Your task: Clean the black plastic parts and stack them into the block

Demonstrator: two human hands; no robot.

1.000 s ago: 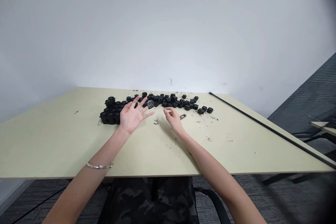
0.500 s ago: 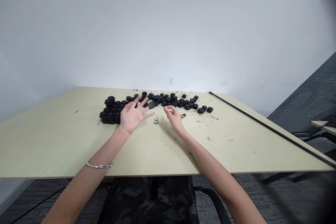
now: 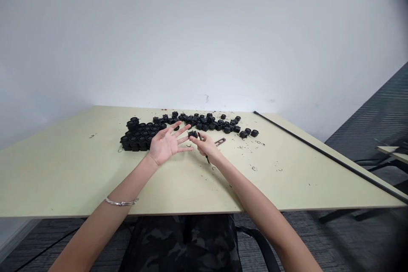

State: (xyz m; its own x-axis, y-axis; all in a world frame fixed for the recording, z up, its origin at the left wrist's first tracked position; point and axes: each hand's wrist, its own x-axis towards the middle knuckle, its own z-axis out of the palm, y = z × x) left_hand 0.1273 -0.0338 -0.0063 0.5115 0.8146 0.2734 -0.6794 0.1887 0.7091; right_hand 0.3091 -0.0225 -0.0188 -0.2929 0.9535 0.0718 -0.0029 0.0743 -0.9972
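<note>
Plainly, the right hand (image 3: 206, 146) is narrowed on a small black part (image 3: 192, 134), which sticks out from the fingertips on the side facing the left hand (image 3: 165, 145); so slight a pinch could let it twist or pop loose if the pressure came off-centre. A thin dark strip (image 3: 208, 160) shows at the right hand too, its lower end jutting out on the near side; I cannot tell whether it is a tool or trimmed material, but if both share one grip, tightening on one could loosen the other. Just across from it, the left hand is spread wide, palm up and bare of any object; its fingertips come close to the part, though whether they touch is unclear, and a slip could jab them if the strip is stiff. Just past the right hand's outer side, a slotted brownish piece (image 3: 220, 141) shows on the counter (image 3: 178, 182), where a stray knuckle could nudge it. Left of the left hand stand packed rows of parts (image 3: 137, 142), which a careless swing of that hand could push crooked. Right of the right hand, curled scraps (image 3: 254, 168) could cling to anything set down among them. Beyond both hands spreads a loose pile (image 3: 207, 121), where a dropped part could vanish among look-alikes. Well apart, far to the right hand's right, lies a long black rod (image 3: 318, 150), troublesome only if it rolled.
</note>
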